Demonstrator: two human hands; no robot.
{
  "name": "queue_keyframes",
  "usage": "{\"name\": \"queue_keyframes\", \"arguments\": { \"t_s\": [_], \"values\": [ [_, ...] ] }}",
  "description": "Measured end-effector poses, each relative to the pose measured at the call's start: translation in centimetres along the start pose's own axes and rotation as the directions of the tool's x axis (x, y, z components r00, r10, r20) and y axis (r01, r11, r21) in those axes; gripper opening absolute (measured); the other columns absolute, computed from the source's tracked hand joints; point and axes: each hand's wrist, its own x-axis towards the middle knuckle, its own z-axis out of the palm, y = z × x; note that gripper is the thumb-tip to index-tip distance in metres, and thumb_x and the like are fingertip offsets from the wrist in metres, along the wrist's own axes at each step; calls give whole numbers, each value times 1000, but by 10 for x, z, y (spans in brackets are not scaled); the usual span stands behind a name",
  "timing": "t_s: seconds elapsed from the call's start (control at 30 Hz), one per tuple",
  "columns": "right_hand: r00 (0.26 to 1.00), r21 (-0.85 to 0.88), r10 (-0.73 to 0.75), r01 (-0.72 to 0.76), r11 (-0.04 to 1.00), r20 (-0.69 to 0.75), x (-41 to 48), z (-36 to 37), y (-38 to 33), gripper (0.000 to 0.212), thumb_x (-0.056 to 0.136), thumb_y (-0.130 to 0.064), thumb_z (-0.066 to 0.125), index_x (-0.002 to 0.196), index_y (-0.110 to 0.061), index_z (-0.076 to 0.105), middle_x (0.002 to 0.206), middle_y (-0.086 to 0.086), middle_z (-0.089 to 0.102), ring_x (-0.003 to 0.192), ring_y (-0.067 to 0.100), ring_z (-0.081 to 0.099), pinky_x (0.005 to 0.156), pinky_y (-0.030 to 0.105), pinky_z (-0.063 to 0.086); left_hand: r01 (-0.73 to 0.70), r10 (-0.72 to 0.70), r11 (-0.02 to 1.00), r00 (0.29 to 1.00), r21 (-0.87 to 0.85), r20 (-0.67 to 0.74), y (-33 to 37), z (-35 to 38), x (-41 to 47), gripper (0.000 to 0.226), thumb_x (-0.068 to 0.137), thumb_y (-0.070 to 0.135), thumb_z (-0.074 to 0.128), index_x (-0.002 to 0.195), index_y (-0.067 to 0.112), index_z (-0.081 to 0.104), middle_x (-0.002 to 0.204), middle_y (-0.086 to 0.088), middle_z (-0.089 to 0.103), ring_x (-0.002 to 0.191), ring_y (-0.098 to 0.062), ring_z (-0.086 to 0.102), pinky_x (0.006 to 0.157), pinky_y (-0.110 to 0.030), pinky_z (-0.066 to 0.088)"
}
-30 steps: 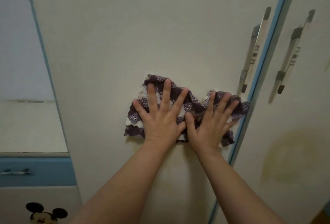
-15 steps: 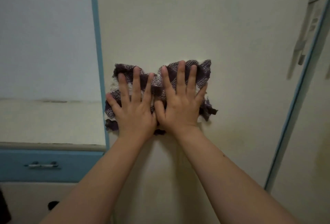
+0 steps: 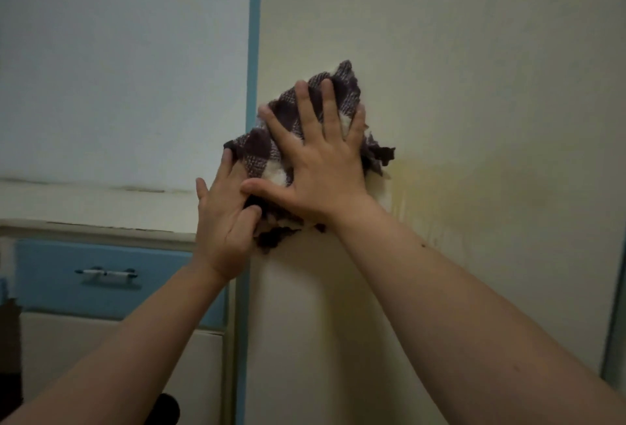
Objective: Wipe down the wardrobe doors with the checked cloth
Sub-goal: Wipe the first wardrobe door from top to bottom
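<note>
The purple-and-white checked cloth is bunched flat against the cream wardrobe door, close to the door's blue left edge strip. My right hand presses on the cloth with fingers spread, pointing up and left. My left hand sits lower and further left, its fingers on the cloth's lower left part and overlapping the blue strip. Much of the cloth is hidden under both hands.
A yellowish stain marks the door to the right of the cloth. Left of the wardrobe stands a low unit with a cream top and a blue drawer with a metal handle. Another blue edge strip runs at the far right.
Both hands have slid the cloth leftward across the door to its left edge. The hands were side by side; now the right is higher and the left lower. The door handles have left the view.
</note>
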Motion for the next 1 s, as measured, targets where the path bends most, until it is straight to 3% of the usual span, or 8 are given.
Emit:
{"name": "queue_keyframes", "arguments": {
  "t_s": [0.07,0.17,0.23,0.3,0.4,0.53,0.73,1.0],
  "values": [
    [989,-44,-139,141,989,49,-13,7,-3,92,69,-85,30,145,-38,8,156,14,-5,140,39,-13,104,66,-11,19,-21,1000,993,-20,-114,0,4,-16,56,81,32,23,136,25,34,139,12,35,138,-18,22,110,-59,8],
    [974,-101,-210,219,971,89,-32,17,-11,84,74,-77,35,145,-39,10,156,12,-6,140,37,-15,101,65,-16,114,-94,992,956,56,-276,4,17,-36,59,88,39,18,106,3,61,113,-15,59,116,-40,45,97,-60,32],
    [979,-95,-193,199,975,68,-35,21,-13,73,82,-67,35,145,-39,13,156,9,-5,140,34,-15,102,62,-19,242,-187,962,920,126,-344,7,25,-44,65,85,47,20,114,4,58,131,-20,47,127,-38,34,105,-57,23],
    [980,-91,-189,194,977,57,-34,22,-12,69,85,-59,38,145,-38,13,157,6,-5,141,30,-14,103,59,-19,274,-187,939,915,209,-358,13,34,-51,70,84,53,22,137,10,38,151,-17,18,140,-32,12,110,-56,6],
    [984,-96,-174,176,980,31,-36,24,-6,70,85,-52,45,146,-37,12,157,1,-3,142,24,-11,107,54,-15,190,-89,923,951,334,-295,25,49,-58,79,82,58,26,145,16,4,154,-12,-4,141,-26,-6,109,-54,-4],
    [996,-43,-58,55,998,-69,-53,19,28,69,85,-48,48,145,-36,16,157,-1,3,143,21,-6,109,51,-13,195,-132,925,970,327,-203,33,64,-61,74,79,63,21,139,32,-11,149,-2,-18,140,-24,-15,109,-53,-6],
    [972,32,170,-167,985,-160,-88,-6,113,66,81,-55,29,142,-31,29,155,1,14,143,21,6,111,48,-4,193,-224,859,975,475,8,39,85,-66,74,73,69,3,139,39,-11,152,-5,-22,138,-25,-24,109,-50,-11],
    [852,134,449,-429,893,-268,-141,-22,205,72,78,-51,32,139,-13,38,154,6,20,142,24,10,110,57,4,220,-252,819,968,530,-13,45,86,-63,73,79,62,12,145,32,8,156,-8,-7,141,-28,-10,108,-58,0]
  ]
}}
